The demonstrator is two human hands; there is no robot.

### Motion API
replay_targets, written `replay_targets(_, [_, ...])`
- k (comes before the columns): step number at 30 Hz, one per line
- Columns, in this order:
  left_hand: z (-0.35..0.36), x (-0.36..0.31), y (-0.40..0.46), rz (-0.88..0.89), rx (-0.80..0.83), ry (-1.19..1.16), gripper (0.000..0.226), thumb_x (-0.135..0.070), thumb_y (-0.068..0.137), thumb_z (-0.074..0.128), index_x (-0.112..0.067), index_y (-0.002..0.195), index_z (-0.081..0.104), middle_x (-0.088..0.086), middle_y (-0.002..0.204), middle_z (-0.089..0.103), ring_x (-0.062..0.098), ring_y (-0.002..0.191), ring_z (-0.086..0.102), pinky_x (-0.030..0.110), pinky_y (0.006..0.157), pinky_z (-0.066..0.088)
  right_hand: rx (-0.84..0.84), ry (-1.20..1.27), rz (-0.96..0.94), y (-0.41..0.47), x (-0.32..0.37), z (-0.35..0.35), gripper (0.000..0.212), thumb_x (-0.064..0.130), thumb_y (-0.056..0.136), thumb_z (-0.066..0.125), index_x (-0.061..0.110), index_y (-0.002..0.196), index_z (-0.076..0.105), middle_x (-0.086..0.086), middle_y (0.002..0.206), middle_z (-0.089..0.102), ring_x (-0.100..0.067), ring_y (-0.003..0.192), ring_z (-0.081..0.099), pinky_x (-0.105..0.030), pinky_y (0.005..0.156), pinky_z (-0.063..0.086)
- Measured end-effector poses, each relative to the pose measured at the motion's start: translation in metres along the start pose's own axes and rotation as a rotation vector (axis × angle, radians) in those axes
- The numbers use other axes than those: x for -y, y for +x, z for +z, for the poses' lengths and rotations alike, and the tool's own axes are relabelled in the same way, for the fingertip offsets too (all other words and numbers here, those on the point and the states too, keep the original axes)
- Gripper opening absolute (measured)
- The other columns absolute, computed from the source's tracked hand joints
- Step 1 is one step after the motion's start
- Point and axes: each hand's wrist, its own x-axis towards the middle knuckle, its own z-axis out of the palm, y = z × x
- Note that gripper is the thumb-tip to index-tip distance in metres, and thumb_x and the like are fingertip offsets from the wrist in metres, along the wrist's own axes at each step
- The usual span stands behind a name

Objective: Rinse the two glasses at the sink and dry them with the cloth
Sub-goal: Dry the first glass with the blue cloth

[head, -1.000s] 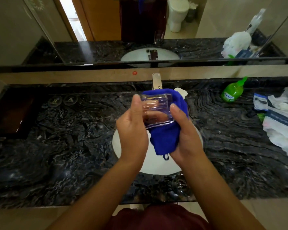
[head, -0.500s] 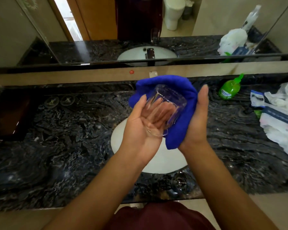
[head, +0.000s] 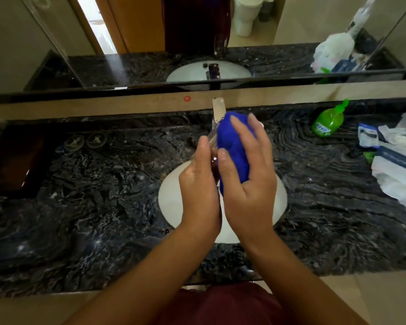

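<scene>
Landmark: the white sink (head: 174,202), set into a dark marbled counter (head: 92,207); every place below is given from it.
Glass: a clear glass (head: 212,146) is held above the sink, between the two hands, with only a sliver seen at the cloth's left edge; most of it is hidden.
Cloth: a blue cloth (head: 232,151) is bunched against the right side of the glass, above the sink's middle.
Left hand: the left hand (head: 201,184) is closed round the glass from the left, thumb laid up along its near side; the other fingers are hidden behind it.
Right hand: the right hand (head: 249,181) is wrapped over the cloth, fingers spread and curved across it, thumb set at the cloth's left edge.
Second glass: it cannot be made out clearly.
Tap: a metal tap (head: 218,109) stands behind the sink, just behind the cloth.
Bottle: a green bottle (head: 328,123) stands on the counter behind and right of the sink.
Bags: white plastic bags (head: 399,165) lie far right of the sink.
</scene>
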Motion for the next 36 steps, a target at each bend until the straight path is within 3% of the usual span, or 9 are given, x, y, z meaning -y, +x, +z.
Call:
replay_targets(7, [-0.015,-0.006,0.009,0.214,0.081,0.134,0.056,-0.017,0.107,0.049,-0.028,0.060,0.076,-0.008,0.059,0.067,0.004,0.058,0.061,0.020,0.058,0.048,0.393,-0.168,0.036,0.038,0.018,-0.031,0.033,0.030,0.092,0.061,0.029,0.123,0.073,0.013,0.127,0.068,-0.001,0.119,0.060,-0.021,0.101,0.048])
replay_targets(11, [-0.019,-0.015,0.009,0.168,0.233,0.061,0.048,-0.018,0.101,0.050,-0.022,0.059,0.075,-0.007,0.055,0.065,0.005,0.052,0.060,0.018,0.053,0.046,0.589,0.136,0.338,0.062,0.020,-0.044,0.023,0.032,0.092,0.061,0.023,0.106,0.076,-0.003,0.095,0.076,-0.011,0.088,0.071,-0.032,0.079,0.054])
replay_targets(15, [-0.018,-0.019,0.009,-0.024,0.325,-0.100,0.050,-0.026,0.096,0.048,-0.017,0.050,0.066,-0.002,0.047,0.061,0.009,0.044,0.057,0.020,0.049,0.046,0.511,0.471,0.721,0.066,0.008,-0.043,0.025,0.041,0.083,0.066,0.019,0.089,0.076,-0.013,0.087,0.068,-0.020,0.078,0.063,-0.036,0.076,0.048])
replay_targets(19, [-0.018,-0.015,0.008,-0.108,0.344,-0.153,0.049,-0.030,0.103,0.044,-0.022,0.063,0.073,-0.009,0.054,0.062,0.005,0.048,0.058,0.021,0.053,0.046,0.377,0.875,0.958,0.047,-0.012,-0.030,0.063,0.046,0.091,0.069,-0.005,0.127,0.057,-0.029,0.109,0.051,-0.040,0.092,0.051,-0.046,0.089,0.045])
replay_targets(23, [-0.016,-0.013,0.005,-0.114,0.312,-0.120,0.065,-0.028,0.109,0.037,-0.023,0.054,0.070,-0.013,0.050,0.059,-0.001,0.044,0.055,0.015,0.048,0.044,0.264,1.004,0.967,0.029,-0.023,-0.030,0.049,0.047,0.096,0.059,0.003,0.115,0.069,-0.016,0.095,0.071,-0.026,0.080,0.069,-0.034,0.074,0.058])
replay_targets(27, [-0.015,-0.011,0.008,0.087,0.162,0.076,0.065,-0.024,0.109,0.042,-0.021,0.053,0.074,-0.006,0.057,0.069,0.003,0.053,0.064,0.017,0.056,0.050,0.256,0.952,0.918,0.016,-0.028,-0.033,0.050,0.041,0.101,0.054,0.002,0.129,0.067,-0.024,0.124,0.072,-0.033,0.115,0.071,-0.043,0.103,0.055])
replay_targets(30, [-0.022,-0.006,0.011,0.266,0.132,0.240,0.052,-0.025,0.109,0.044,-0.014,0.072,0.079,0.004,0.072,0.078,0.013,0.068,0.074,0.019,0.066,0.054,0.215,0.836,0.826,0.014,-0.030,-0.040,0.028,0.022,0.103,0.053,0.007,0.121,0.069,-0.019,0.112,0.078,-0.030,0.102,0.076,-0.039,0.093,0.061])
replay_targets(33, [-0.029,-0.010,0.019,0.322,0.182,0.340,0.057,-0.029,0.109,0.045,-0.013,0.065,0.078,0.009,0.067,0.076,0.021,0.064,0.073,0.026,0.068,0.057,0.149,0.647,0.715,0.019,-0.043,-0.053,0.020,0.001,0.096,0.061,0.009,0.113,0.070,-0.011,0.101,0.079,-0.021,0.089,0.075,-0.031,0.078,0.062])
replay_targets(36, [-0.031,-0.026,0.028,0.341,0.260,0.351,0.057,-0.033,0.104,0.046,-0.016,0.059,0.078,0.010,0.063,0.074,0.023,0.060,0.071,0.031,0.068,0.056,0.080,0.692,0.777,0.026,-0.050,-0.061,0.024,0.000,0.092,0.064,0.011,0.113,0.070,-0.007,0.097,0.079,-0.018,0.085,0.074,-0.029,0.073,0.061])
